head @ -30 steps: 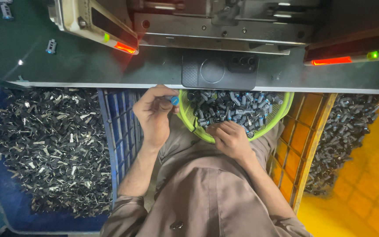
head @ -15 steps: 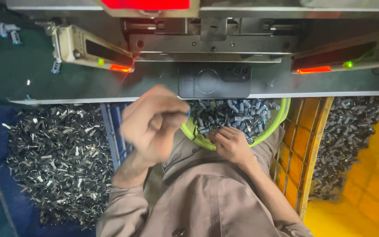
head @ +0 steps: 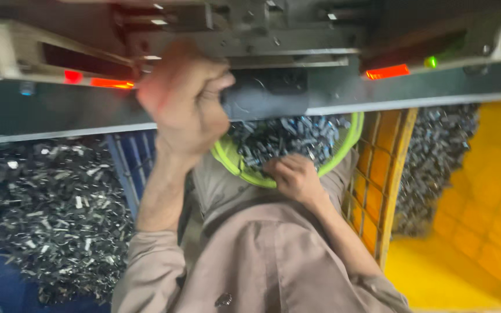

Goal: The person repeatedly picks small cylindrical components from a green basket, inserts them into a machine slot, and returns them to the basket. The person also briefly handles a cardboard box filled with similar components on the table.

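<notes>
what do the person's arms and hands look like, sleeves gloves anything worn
Both hands are bare: no gloves, rings or watch show on the left hand or the right hand. The arms come out of a greyish-brown shirt with sleeves pushed up near the elbows, forearms uncovered. The left hand is motion-blurred, so fine detail is unclear.

person is wearing a plain taupe-brown button shirt, loose woven fabric, creasing across the chest. one small dark round button is showing low on the front placket. sleeves are sitting rolled or short, ending above the elbows. left hand point(head: 184, 98) and right hand point(head: 294, 177) are showing bare, no gloves.
</notes>
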Motion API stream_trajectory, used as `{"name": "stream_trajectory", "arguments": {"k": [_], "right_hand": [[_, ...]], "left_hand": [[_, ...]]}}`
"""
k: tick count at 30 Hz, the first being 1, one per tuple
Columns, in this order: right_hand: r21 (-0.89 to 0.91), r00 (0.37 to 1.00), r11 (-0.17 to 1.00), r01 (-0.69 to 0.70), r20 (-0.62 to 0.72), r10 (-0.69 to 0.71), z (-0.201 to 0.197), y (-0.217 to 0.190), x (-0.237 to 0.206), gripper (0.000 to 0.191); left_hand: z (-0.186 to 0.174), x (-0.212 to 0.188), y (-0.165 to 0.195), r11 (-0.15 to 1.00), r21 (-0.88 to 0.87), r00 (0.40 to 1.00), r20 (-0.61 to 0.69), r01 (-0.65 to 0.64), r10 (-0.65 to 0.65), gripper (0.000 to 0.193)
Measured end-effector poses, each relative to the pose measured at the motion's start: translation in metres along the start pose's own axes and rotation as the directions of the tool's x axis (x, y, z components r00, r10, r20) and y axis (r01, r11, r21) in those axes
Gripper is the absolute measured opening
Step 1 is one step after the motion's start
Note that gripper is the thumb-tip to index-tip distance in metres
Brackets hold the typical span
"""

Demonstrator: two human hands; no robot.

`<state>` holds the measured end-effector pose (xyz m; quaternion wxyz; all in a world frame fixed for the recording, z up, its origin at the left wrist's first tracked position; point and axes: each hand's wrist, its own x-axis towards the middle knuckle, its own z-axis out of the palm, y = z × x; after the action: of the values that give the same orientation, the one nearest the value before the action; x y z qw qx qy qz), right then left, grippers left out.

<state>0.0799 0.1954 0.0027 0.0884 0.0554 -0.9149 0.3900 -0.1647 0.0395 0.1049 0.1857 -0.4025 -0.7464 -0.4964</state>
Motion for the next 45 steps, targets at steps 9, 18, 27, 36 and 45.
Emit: {"name": "stream_trajectory", "arguments": {"k": [9, 18, 27, 36, 45], "right_hand": [[-0.184, 0.875, 0.931, -0.316, -0.437, 0.21, -0.014, 0.008, 0.038, 0.019], [-0.36, 0.921, 0.864, -0.351, -0.297, 0.25, -0.01, 0.019, 0.059, 0.025], [0.004, 0.895, 0.968, -0.251, -0.38, 0.234, -0.026, -0.038, 0.02, 0.034], [0.626, 0.851, 0.753, -0.204, -0.266, 0.452, -0.028, -0.049, 0.01, 0.023], [0.981, 0.776, 0.148, -0.124, 0.002, 0.63, 0.012, -0.025, -0.004, 0.032]], "left_hand": [[0.005, 0.009, 0.042, 0.924, 0.382, 0.995, -0.087, -0.014, 0.051, 0.016], [0.027, -0.099, 0.056, 0.957, -0.218, 0.97, 0.194, 0.191, -0.149, 0.012], [0.034, -0.112, 0.064, 0.7, -0.421, 0.797, 0.477, 0.577, -0.37, 0.031], [0.026, -0.111, 0.074, 0.838, -0.398, 0.913, 0.319, 0.372, -0.254, 0.023], [0.002, -0.092, 0.078, 0.965, -0.053, 0.922, 0.285, -0.258, 0.262, 0.024]]}}
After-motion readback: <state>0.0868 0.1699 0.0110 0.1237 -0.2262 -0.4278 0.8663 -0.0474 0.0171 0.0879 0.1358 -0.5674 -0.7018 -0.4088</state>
